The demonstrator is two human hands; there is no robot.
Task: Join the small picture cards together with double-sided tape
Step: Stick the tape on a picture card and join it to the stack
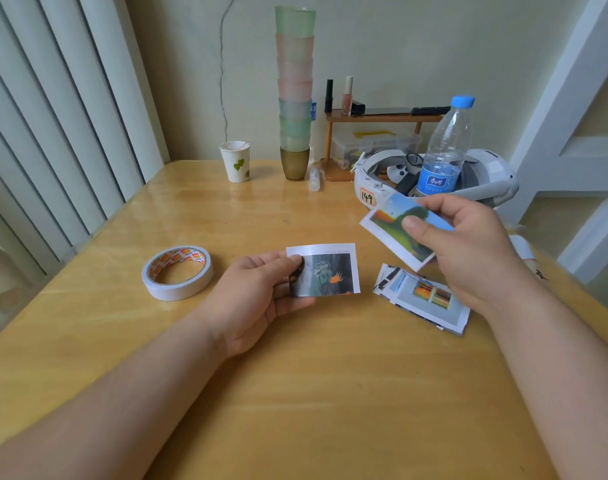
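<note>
Tabletop (295, 393): cards (one per hand) between fingers (417, 225)

2 hands (257, 289), 2 held cards (330, 271), 1 card pile (427, 299), 1 tape roll (177, 273).

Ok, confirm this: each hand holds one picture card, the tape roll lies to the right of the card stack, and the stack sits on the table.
Not quite. In the head view the tape roll lies left of the card stack, beyond the left hand. Each hand, including the right hand, does hold one card, and the stack sits on the table.
</note>
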